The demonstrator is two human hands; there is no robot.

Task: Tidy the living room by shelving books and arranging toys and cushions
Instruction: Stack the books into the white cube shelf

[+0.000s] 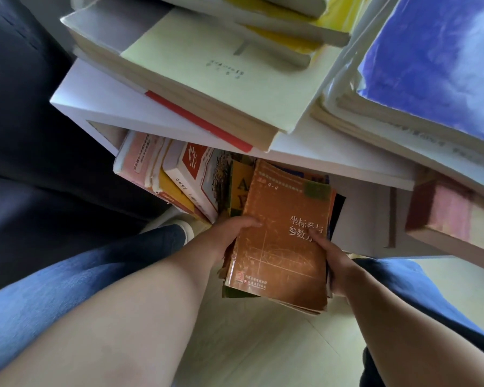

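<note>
**Obs.: book stack held at the lower shelf opening**

Person crouches, knees in blue jeans (67, 275) either side, over pale floor (249, 344). Left hand (229, 236) grips the left edge of a small stack of books (282, 247), thumb laid on the orange-brown top cover. Right hand (336, 261) grips the right edge, a fingertip on the cover's title. The stack is tilted, near end over the floor, far end at the mouth of the white shelf's (101, 99) lower compartment. Cannot tell whether it rests on anything. Just left of it, leaning books (185, 174) stand inside that compartment. On the shelf's top board lie a pale-green book (215, 68) and a blue-covered pile (436, 60). A dark sofa (17, 135) is to the left.
</note>
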